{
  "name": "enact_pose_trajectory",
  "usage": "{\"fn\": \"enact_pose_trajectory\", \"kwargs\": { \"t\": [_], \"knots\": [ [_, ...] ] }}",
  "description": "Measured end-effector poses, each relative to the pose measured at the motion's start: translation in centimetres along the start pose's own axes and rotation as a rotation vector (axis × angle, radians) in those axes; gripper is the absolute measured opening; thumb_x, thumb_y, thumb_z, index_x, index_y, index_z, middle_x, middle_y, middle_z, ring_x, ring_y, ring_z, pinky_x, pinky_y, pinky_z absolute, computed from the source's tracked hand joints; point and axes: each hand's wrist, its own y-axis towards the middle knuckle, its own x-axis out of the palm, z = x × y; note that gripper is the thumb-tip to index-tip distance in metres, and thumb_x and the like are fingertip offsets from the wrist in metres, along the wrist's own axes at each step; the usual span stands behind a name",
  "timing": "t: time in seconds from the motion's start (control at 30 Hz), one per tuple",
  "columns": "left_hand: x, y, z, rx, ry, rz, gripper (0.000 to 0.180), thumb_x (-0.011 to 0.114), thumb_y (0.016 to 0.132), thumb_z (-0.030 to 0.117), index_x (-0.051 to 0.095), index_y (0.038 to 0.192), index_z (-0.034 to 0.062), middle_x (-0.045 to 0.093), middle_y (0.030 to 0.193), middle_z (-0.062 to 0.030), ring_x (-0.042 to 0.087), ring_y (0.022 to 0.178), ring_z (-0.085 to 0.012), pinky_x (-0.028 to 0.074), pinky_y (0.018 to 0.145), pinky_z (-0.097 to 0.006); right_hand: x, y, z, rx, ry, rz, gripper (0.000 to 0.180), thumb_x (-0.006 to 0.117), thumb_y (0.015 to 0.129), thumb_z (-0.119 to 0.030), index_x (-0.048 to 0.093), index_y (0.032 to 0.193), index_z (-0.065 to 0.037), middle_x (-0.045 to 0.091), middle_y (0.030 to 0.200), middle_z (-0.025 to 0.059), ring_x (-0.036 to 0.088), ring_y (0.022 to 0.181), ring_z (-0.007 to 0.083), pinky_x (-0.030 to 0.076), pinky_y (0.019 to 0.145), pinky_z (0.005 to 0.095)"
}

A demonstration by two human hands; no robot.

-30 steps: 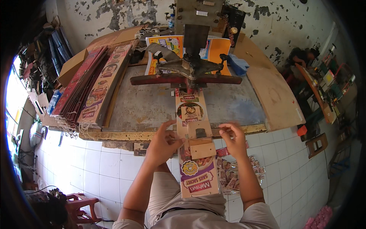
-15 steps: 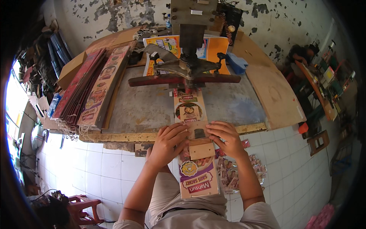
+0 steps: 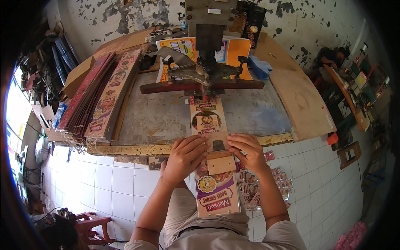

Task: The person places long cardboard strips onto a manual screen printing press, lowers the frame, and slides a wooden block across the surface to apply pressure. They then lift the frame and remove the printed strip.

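A long printed cardboard strip [image 3: 214,202] runs from the table toward my lap, its far end beneath the red-edged press head [image 3: 204,85]. Its near end hangs past the table's front edge. Across the strip lies a small wooden piece [image 3: 221,165] with small holes, and a thin plate with a dark notch [image 3: 218,145] sits just beyond it. My left hand [image 3: 186,156] grips the strip's left edge with bent fingers. On the opposite edge, my right hand [image 3: 248,153] holds it with fingers together and thumb below. The undersides of both grips are hidden.
Stacks of similar printed strips [image 3: 112,98] lie at the left of the metal-topped table [image 3: 154,110]. A wooden board [image 3: 298,102] and a blue block [image 3: 260,68] are at the right. Packets [image 3: 264,187] lie on the floor beside a red stool [image 3: 93,228]. Another person [image 3: 331,56] sits far right.
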Motion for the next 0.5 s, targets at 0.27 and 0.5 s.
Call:
{"fn": "enact_pose_trajectory", "kwargs": {
  "t": [0.27, 0.5],
  "knots": [
    [-0.4, -0.3, 0.2, -0.052, 0.015, 0.077, 0.041, 0.087, 0.090, 0.013, 0.080, 0.131, 0.0088, 0.075, 0.148, -0.0081, 0.067, 0.139, -0.0328, 0.050, 0.113, -0.049, -0.8, 0.1, -1.5, 0.042, 0.049, 0.091, 0.033, 0.088, 0.095, -0.014, 0.081, 0.127, -0.007, 0.076, 0.139, 0.0076, 0.071, 0.129, 0.0310, 0.056, 0.104, 0.0464],
    [-1.3, -2.2, -2.1, -0.191, 0.013, 0.069, 0.044, 0.084, 0.096, 0.021, 0.075, 0.136, 0.0074, 0.070, 0.152, -0.0105, 0.063, 0.142, -0.0342, 0.047, 0.118, -0.052, -2.6, -0.3, -8.3, 0.036, -0.091, -0.258, 0.041, 0.091, 0.091, -0.027, 0.079, 0.127, -0.009, 0.071, 0.140, 0.0090, 0.068, 0.126, 0.0337, 0.058, 0.105, 0.0492]
  ]
}}
